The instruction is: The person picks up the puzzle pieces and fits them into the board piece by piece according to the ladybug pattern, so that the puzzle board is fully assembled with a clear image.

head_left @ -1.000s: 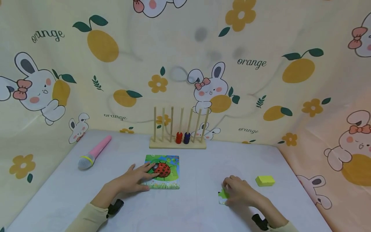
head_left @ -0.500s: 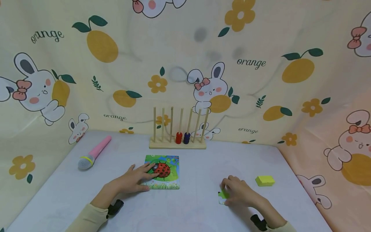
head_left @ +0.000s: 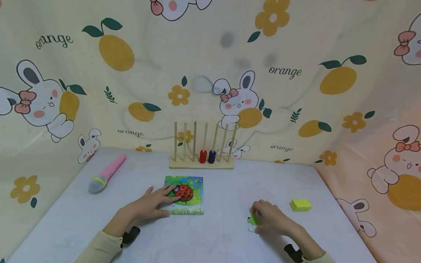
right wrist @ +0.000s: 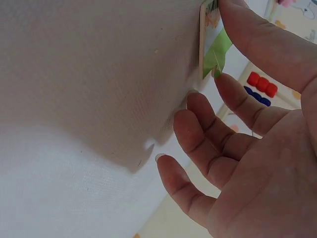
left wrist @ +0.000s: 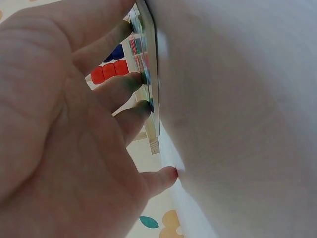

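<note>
A square ladybug jigsaw puzzle (head_left: 187, 193) lies flat at the middle of the white table. My left hand (head_left: 151, 204) rests on its left side with fingers spread and the thumb at its lower left corner. In the left wrist view, fingertips touch the puzzle's face (left wrist: 140, 59), and the little finger meets the tabletop beyond its edge. Off to the right, my right hand (head_left: 271, 218) pinches a green and white puzzle piece (head_left: 252, 223) between thumb and index finger. The right wrist view shows this piece (right wrist: 214, 57) close to the tabletop, the other fingers loosely bent.
Behind the puzzle stands a wooden peg rack (head_left: 201, 165) with red beads (head_left: 203, 156) and blue beads (head_left: 212, 156) on two of its several pegs. A pink toy microphone (head_left: 106, 173) lies at left. One yellow-green block (head_left: 300, 205) sits beyond the right hand. A printed cloth (head_left: 197, 54) hangs behind.
</note>
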A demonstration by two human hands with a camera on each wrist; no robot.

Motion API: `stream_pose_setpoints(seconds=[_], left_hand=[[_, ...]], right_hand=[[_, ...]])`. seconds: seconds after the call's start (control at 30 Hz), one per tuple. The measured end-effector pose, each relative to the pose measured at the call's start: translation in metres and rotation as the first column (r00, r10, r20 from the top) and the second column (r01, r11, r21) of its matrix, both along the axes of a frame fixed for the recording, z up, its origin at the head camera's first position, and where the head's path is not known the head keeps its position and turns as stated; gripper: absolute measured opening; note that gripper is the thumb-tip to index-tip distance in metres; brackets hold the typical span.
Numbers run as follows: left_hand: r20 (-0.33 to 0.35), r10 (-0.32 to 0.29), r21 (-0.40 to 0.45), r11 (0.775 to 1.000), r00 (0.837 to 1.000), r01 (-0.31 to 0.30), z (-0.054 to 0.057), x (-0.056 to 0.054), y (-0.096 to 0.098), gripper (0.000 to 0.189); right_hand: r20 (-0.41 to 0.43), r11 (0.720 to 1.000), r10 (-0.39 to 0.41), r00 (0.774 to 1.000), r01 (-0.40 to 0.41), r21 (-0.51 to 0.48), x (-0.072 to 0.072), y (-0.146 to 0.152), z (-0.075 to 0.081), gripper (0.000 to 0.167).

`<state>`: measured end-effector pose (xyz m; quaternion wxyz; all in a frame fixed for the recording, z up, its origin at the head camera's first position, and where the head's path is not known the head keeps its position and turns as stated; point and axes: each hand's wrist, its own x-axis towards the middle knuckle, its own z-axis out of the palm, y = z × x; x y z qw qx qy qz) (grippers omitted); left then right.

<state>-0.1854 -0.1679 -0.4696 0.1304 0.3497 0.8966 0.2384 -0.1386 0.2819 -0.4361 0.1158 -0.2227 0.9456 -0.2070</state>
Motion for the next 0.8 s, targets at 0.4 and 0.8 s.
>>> stream_pose_setpoints(seconds=[0.4,0.8], left_hand=[[-0.003,-0.004,0.002,1.000,1.000,0.004,-0.0008,0.0003,0.0001,0.062],[-0.009,-0.005,0.004,1.000,1.000,0.005,-0.0003,0.0001,0.0001,0.061]], right_hand=[[0.050,0.998,-0.019,0.999,0.022,-0.061,0.0012,0.0020,-0.0030,0.051],[0.102,0.992,0.017,0.995,-0.004,-0.124,-0.0014,0.0054,-0.0012,0.038]])
